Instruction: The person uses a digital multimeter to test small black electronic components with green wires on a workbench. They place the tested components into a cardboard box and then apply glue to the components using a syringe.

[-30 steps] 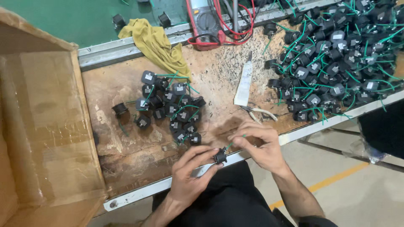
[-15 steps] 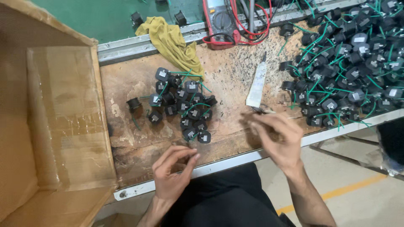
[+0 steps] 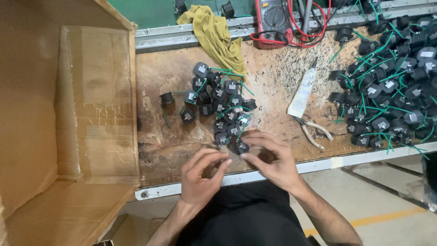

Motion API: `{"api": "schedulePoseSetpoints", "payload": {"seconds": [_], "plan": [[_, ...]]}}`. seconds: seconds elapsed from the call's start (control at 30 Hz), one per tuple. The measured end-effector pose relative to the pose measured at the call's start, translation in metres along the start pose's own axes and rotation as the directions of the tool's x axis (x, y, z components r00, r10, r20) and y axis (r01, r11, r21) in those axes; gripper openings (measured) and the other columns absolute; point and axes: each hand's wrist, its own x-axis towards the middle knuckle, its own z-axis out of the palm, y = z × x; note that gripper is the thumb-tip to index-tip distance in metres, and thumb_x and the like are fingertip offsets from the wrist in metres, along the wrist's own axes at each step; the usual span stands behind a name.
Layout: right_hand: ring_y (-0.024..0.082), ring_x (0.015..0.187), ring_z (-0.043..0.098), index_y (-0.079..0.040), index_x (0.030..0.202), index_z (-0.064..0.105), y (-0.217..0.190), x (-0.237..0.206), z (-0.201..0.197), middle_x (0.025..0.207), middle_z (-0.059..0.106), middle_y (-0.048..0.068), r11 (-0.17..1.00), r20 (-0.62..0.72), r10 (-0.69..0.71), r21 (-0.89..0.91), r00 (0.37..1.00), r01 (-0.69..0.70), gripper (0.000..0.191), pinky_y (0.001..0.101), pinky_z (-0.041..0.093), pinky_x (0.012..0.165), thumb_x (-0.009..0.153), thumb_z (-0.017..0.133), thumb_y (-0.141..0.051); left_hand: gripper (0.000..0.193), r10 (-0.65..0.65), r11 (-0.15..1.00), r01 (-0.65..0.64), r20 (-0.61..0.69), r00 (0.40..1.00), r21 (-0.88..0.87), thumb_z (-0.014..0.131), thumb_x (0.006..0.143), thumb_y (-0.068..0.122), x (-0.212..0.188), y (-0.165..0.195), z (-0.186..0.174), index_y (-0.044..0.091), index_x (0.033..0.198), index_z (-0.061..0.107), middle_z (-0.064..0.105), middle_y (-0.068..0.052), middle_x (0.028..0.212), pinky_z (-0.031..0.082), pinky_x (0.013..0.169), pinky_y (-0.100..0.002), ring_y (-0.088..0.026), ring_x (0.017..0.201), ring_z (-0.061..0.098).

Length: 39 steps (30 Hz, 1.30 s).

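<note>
The person stands at a worn wooden bench (image 3: 282,86) and both hands meet at its front edge. The right hand (image 3: 268,157) pinches a small black round part (image 3: 240,146) between thumb and fingertips, at the near end of the small pile of black parts (image 3: 218,107) with green wires. The left hand (image 3: 200,173) curls beside it, its fingertips (image 3: 222,159) almost touching the part from the left; I cannot tell if they hold something thin. To my judgement, the step in hand is handling one part just above the bench. The next move asks a steady grip and fine finger work, because the part is small. A bigger heap (image 3: 391,86) lies far right, a cardboard box (image 3: 95,105) left.
</note>
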Motion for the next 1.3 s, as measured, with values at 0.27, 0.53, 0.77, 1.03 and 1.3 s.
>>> {"api": "schedulePoseSetpoints", "payload": {"seconds": [0.27, 0.53, 0.77, 1.03, 1.3], "plan": [[0.02, 0.118, 0.067, 0.007, 0.122, 0.07, 0.005, -0.02, -0.011, 0.135, 0.066, 0.019, 0.962, 0.054, -0.136, 0.244, 0.989, 0.119, 0.031, 0.0313, 0.056, 0.099, 0.091, 0.066, 0.013, 0.051, 0.19, 0.979, -0.183, 0.071, 0.979, -0.089, 0.087, 0.082, 0.007, 0.009, 0.017, 0.009, 0.003, 0.13, 0.068, 0.069, -0.011, 0.127, 0.058, 0.096, -0.034, -0.025, 0.112, 0.07], [0.02, 0.115, 0.063, 0.007, 0.122, 0.07, -0.009, -0.027, -0.009, 0.13, 0.058, 0.017, 0.934, -0.016, -0.123, 0.335, 0.992, 0.122, 0.031, 0.0303, 0.058, 0.092, 0.091, 0.069, 0.012, 0.049, 0.09, 0.974, -0.06, 0.134, 0.987, -0.217, 0.086, 0.084, 0.004, 0.006, 0.018, 0.012, 0.005, 0.129, 0.069, 0.07, -0.011, 0.127, 0.059, 0.097, -0.032, -0.022, 0.114, 0.072], [0.021, 0.115, 0.064, 0.007, 0.126, 0.067, -0.01, -0.027, -0.008, 0.13, 0.057, 0.016, 0.921, 0.017, -0.13, 0.372, 0.991, 0.114, 0.04, 0.0341, 0.06, 0.095, 0.087, 0.077, 0.01, 0.045, 0.166, 0.972, -0.143, 0.113, 0.98, -0.186, 0.083, 0.084, -0.001, 0.007, 0.019, 0.013, 0.008, 0.126, 0.07, 0.067, -0.009, 0.124, 0.059, 0.096, -0.031, -0.023, 0.113, 0.07], [0.023, 0.117, 0.068, 0.007, 0.133, 0.062, 0.017, -0.033, -0.009, 0.13, 0.067, 0.018, 0.82, 0.073, 0.076, 0.563, 0.994, -0.104, 0.041, 0.0383, 0.057, 0.1, 0.093, 0.069, 0.008, 0.043, 0.199, 0.976, -0.196, 0.023, 0.98, -0.099, 0.086, 0.078, 0.002, 0.012, 0.026, 0.011, 0.005, 0.118, 0.071, 0.068, -0.007, 0.118, 0.057, 0.09, -0.034, -0.023, 0.107, 0.07], [0.021, 0.108, 0.072, 0.006, 0.135, 0.059, 0.022, -0.038, -0.008, 0.117, 0.073, 0.015, 0.847, 0.121, 0.109, 0.508, 0.987, -0.155, 0.048, 0.035, 0.06, 0.09, 0.089, 0.072, 0.007, 0.04, 0.298, 0.953, -0.297, -0.002, 0.955, 0.063, 0.085, 0.076, 0.0, 0.008, 0.026, 0.012, 0.008, 0.113, 0.073, 0.067, -0.004, 0.112, 0.057, 0.083, -0.034, -0.024, 0.101, 0.068]]}}
